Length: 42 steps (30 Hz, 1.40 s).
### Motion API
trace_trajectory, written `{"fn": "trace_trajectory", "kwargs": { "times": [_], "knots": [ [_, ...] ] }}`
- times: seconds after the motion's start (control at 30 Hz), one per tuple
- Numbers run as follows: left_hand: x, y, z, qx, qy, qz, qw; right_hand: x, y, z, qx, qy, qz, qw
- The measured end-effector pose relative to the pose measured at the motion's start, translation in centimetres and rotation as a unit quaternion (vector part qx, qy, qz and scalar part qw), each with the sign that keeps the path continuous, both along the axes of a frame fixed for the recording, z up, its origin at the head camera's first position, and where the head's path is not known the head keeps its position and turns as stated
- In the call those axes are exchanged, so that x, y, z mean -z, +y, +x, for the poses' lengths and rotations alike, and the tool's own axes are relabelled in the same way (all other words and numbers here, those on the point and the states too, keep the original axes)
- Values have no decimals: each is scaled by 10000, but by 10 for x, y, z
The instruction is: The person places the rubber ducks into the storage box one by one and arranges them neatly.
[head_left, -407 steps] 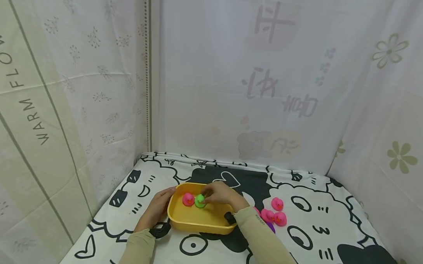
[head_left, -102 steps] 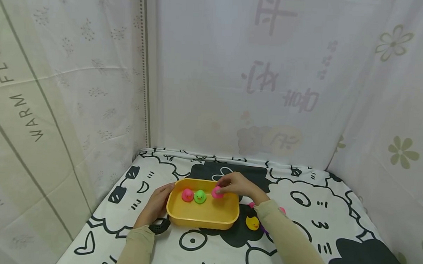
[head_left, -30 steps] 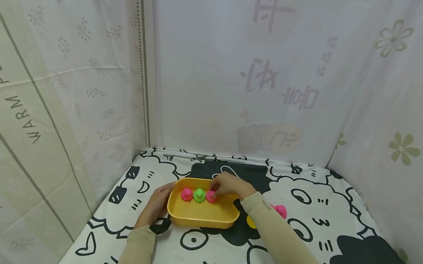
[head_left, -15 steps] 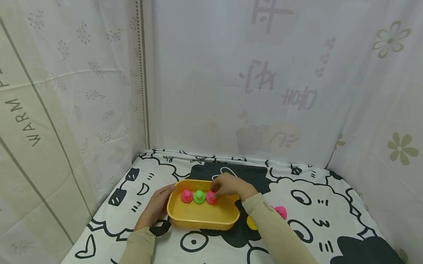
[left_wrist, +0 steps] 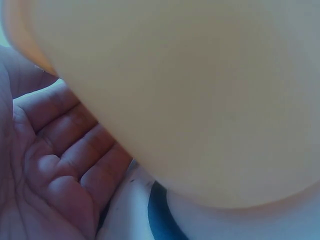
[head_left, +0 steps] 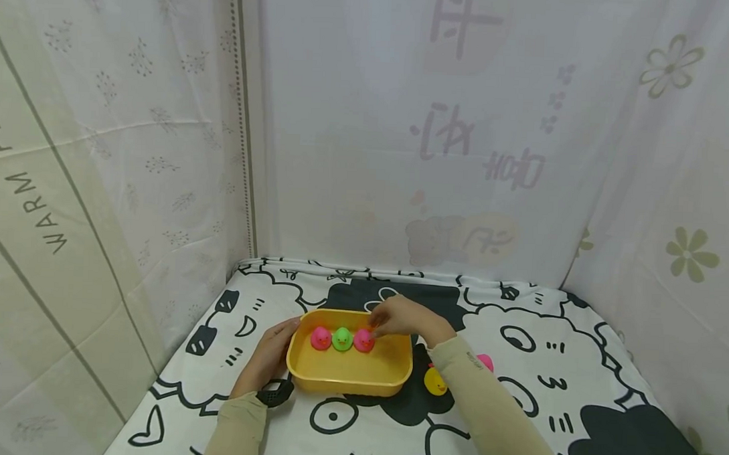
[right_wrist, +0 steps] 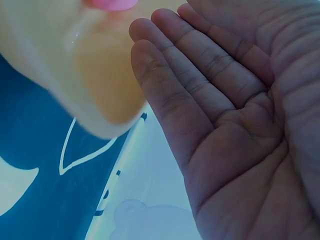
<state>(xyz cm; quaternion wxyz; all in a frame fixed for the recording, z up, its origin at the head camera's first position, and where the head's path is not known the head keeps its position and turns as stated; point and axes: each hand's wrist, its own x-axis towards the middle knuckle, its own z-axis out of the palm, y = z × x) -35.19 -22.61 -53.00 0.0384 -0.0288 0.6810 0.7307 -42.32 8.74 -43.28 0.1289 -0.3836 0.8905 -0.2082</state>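
Three rubber ducks sit in a row inside the yellow tray [head_left: 347, 386]: a pink duck [head_left: 321, 338] at left, a green duck [head_left: 342, 339] in the middle and another pink duck [head_left: 363, 340] at right. My left hand [head_left: 269, 355] holds the tray's left side; in the left wrist view its fingers [left_wrist: 75, 130] lie along the outer wall, tips hidden, with the thumb near the rim. Over the tray's far right part, my right hand [head_left: 411, 321] hovers beside the right pink duck. The right wrist view shows its fingers [right_wrist: 175, 90] extended, holding nothing.
To the right of the tray, a yellow duck [head_left: 435, 382] lies on the patterned cloth [head_left: 552, 368]. A pink duck [head_left: 485, 361] behind it is partly covered by the right sleeve [head_left: 485, 406]. Fabric curtains [head_left: 355, 153] enclose the back and sides.
The green duck and then the second pink duck were set in the tray by my right hand. In the last half second that hand has let go and drawn back rightward. The left hand stays put.
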Motion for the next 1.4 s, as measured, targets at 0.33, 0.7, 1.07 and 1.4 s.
{"fn": "trace_trajectory", "kwargs": {
  "times": [0.33,0.7,1.07,1.4],
  "knots": [
    [-1,1,-1,-55,-112,85,9999,-4,22,3,174,40,-218,9996],
    [0,0,-1,-24,21,-126,9999,-3,60,6,836,-150,-864,9926],
    [2,0,0,45,-1,104,9999,8,93,8,1177,-159,-1315,9842],
    [1,1,2,-23,52,-43,10000,26,122,14,1499,-356,-1578,9754]
  ]
}}
